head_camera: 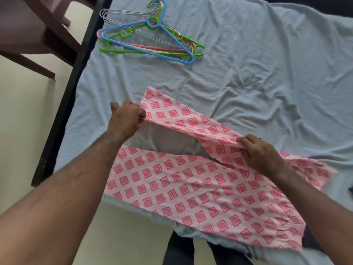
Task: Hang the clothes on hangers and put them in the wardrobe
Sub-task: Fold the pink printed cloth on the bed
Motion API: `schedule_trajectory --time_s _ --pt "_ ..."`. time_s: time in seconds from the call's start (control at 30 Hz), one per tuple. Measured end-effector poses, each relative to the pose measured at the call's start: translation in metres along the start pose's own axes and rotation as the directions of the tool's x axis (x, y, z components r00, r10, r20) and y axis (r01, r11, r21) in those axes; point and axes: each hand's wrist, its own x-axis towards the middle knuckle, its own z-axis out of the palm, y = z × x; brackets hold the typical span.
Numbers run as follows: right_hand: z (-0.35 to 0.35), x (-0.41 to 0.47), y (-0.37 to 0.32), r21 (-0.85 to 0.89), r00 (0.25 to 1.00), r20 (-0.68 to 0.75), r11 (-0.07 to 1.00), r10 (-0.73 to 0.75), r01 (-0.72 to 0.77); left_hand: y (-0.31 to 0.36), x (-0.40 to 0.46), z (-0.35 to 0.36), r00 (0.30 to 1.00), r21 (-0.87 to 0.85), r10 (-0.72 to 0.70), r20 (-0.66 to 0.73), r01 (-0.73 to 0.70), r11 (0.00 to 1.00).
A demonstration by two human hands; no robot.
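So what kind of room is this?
Probably a bedroom. There is a bed with a rumpled blue sheet, a pile of hangers on it, and two hands holding pink patterned clothing.

Both forearms are bare, the right hand [261,153] wears a ring [259,138], and dark trousers [179,249] show below.

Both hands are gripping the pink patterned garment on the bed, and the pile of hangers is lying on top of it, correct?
Not quite. The left hand and right hand each have a grip on the pink patterned garment, but the head view shows the pile of hangers lying apart from it, farther up on the blue bedsheet.
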Motion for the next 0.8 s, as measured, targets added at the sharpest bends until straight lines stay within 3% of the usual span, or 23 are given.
schedule_trajectory --time_s 0.23,0.5,0.8 --pt "0.027 -0.065 -0.043 -0.012 0.979 0.104 0.984 -0.175 0.178 -0.041 -0.080 0.036 0.989 0.038 -0.025 0.147 0.019 0.999" --pt "0.059 -0.123 -0.102 0.002 0.981 0.169 0.996 -0.092 0.093 -0.066 -0.160 0.058 0.987 -0.008 -0.077 0.138 0.079 0.997" --pt "0.074 -0.179 -0.142 -0.109 0.978 0.191 0.988 -0.090 0.112 -0.082 -0.235 0.105 0.961 0.046 -0.068 0.270 0.058 0.997"
